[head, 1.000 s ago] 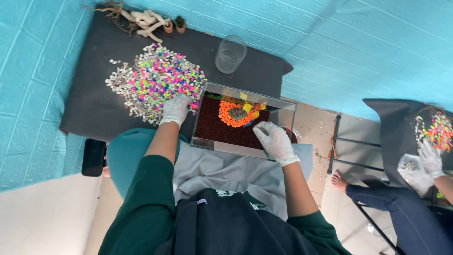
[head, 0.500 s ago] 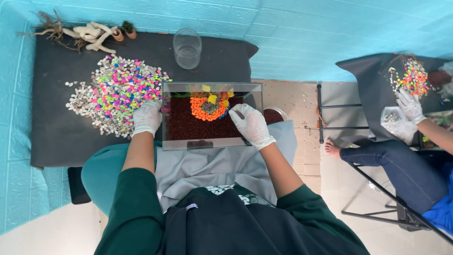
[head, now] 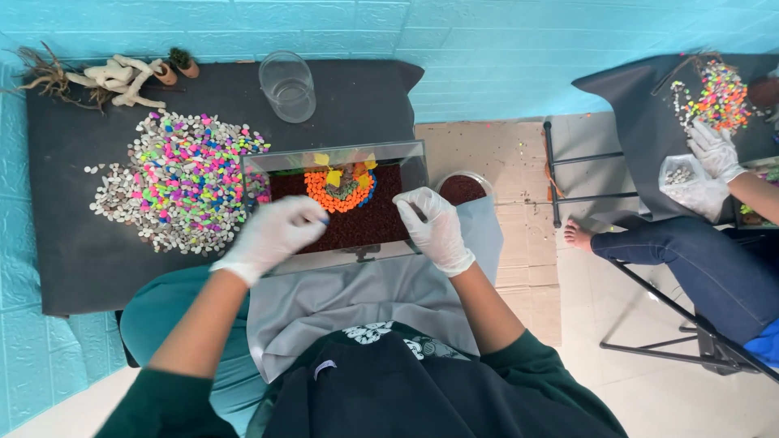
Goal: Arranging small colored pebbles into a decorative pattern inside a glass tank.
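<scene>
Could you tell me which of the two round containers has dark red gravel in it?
The bowl on the floor just right of the glass tank holds dark red gravel. The clear jar near the wall, behind the coloured pebbles, looks empty.

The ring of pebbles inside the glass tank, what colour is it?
Mostly orange, with blue along its right edge; the head view shows the ring of pebbles best.

Both gloved: L hand [head: 274, 235] pinched, R hand [head: 432, 225] curled, fwd.

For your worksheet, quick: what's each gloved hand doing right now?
Left hand: fingers pinched over the glass tank; contents cannot be told.
Right hand: open, on tank's front edge.
</scene>
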